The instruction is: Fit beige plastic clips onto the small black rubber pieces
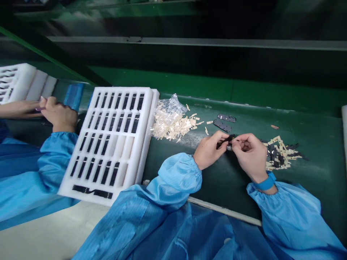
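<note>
Though half hidden, seemingly a black strip (227, 139) pinched between left hand (208, 150) and right hand (249, 151)

Left hand (208, 151) and right hand (249, 153) pinch a small black part (227, 140) together.

Green bench mat (311, 162) with white foam tray (142, 151)

Two foam trays (137, 151), two black plates (222, 125)
</note>
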The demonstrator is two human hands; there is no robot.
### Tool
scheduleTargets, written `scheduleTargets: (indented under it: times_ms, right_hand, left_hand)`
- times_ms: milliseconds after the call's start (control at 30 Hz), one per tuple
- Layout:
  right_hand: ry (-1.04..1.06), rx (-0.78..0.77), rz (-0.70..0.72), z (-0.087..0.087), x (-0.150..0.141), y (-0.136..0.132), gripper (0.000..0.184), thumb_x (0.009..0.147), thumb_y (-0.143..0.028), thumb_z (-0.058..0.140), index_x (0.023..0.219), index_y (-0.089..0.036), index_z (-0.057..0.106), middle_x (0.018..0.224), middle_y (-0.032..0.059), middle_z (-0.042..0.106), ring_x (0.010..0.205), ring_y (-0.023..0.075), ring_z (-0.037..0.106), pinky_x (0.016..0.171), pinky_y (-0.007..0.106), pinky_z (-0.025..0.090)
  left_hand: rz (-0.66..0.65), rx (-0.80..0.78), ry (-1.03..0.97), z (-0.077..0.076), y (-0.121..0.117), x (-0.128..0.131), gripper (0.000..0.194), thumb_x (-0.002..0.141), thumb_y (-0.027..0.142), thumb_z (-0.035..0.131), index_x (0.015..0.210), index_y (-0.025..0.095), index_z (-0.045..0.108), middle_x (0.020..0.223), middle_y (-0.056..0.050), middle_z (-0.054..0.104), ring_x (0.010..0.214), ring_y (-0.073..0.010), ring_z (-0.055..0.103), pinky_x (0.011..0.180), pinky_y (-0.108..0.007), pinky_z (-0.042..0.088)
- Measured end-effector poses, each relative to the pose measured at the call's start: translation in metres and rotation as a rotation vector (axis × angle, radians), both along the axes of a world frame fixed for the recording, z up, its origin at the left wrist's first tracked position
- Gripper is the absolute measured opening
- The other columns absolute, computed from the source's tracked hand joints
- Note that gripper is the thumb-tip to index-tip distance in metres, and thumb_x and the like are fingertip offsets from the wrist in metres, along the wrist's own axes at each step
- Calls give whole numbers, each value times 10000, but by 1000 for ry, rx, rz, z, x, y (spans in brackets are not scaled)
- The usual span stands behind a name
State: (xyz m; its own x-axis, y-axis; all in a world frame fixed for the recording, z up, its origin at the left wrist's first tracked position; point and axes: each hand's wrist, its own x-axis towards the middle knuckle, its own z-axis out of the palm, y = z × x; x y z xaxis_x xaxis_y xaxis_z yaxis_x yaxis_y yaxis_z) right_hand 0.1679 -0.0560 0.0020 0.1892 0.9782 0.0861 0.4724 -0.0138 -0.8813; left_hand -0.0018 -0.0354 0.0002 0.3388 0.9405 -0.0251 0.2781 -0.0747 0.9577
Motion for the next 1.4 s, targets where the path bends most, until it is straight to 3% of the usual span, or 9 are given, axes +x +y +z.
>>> scheduleTargets:
  times_ms: [100, 200, 267, 367, 500, 667, 1133, 1267, 1400]
  right_hand:
    - [29, -14, 1, 0, 1, 1, 98, 861, -299, 690, 857, -206, 658, 733, 15, 657, 576, 149, 577, 536, 278, 487]
    - [-9, -10, 1, 1, 0, 2, 114, 876, -319, 682, 886, -209, 655, 724, 4, 633, 555, 139, 556, 518, 268, 466]
    - [-43, 20, -11, 4, 0, 3, 198, 879, -312, 680, 1046, -209, 652, 795, 5, 640, 529, 123, 533, 492, 262, 438]
    - [28, 122, -96, 7, 2, 4, 326, 899, -308, 661, 1201, -210, 587, 876, 24, 648, 527, 119, 535, 471, 260, 415]
    - [139, 73, -71, 9, 4, 6, 137, 926, -354, 637, 910, -218, 628, 736, 14, 633, 553, 141, 553, 489, 260, 435]
    - [215, -81, 75, 8, 3, 5, 182, 898, -395, 694, 895, -228, 621, 765, 15, 677, 541, 147, 579, 501, 279, 471]
    - [259, -98, 63, 8, 8, 6, 311, 878, -495, 763, 866, -212, 635, 743, 28, 698, 587, 163, 654, 488, 254, 460]
    - [370, -179, 158, 12, 17, 9, 309, 872, -480, 790, 889, -207, 648, 706, 9, 674, 568, 135, 622, 489, 227, 433]
    - [562, -272, 306, 16, 23, 8, 298, 883, -460, 794, 952, -215, 638, 643, -40, 589, 486, 88, 482, 449, 206, 357]
  left_hand:
    - [-5, 118, 135, 1, 1, -3, 214, 982, 269, 553, 1176, 260, 644, 1104, -38, 768, 1004, -186, 742, 892, -292, 561]
    - [0, 114, 183, 1, 1, -4, 217, 954, 260, 599, 1161, 277, 662, 1069, -26, 780, 980, -199, 748, 895, -302, 554]
    - [2, -1, 88, 1, 2, -2, 229, 934, 235, 627, 1160, 263, 655, 1074, -33, 784, 1006, -201, 749, 885, -299, 564]
    - [-3, -312, -192, 0, 6, 1, 189, 937, 234, 642, 1120, 197, 613, 1060, -75, 788, 907, -172, 759, 763, -267, 585]
    - [15, -564, -435, 4, 11, 3, 214, 908, 246, 703, 1033, 149, 559, 981, -102, 783, 783, -141, 744, 651, -225, 572]
    - [35, -558, -475, 8, 10, 4, 260, 853, 243, 770, 996, 141, 578, 858, -43, 741, 756, -136, 733, 631, -212, 573]
    - [-66, -373, -413, -3, 8, 0, 311, 902, 387, 735, 1036, 143, 598, 946, -74, 748, 859, -142, 727, 727, -238, 564]
    - [-103, -473, -462, 7, 10, -5, 404, 861, 467, 769, 1019, 140, 591, 952, -90, 758, 824, -139, 717, 709, -243, 552]
    - [-211, -674, -586, 21, 11, -10, 469, 830, 514, 788, 1020, 134, 588, 878, -72, 748, 674, -114, 687, 630, -235, 544]
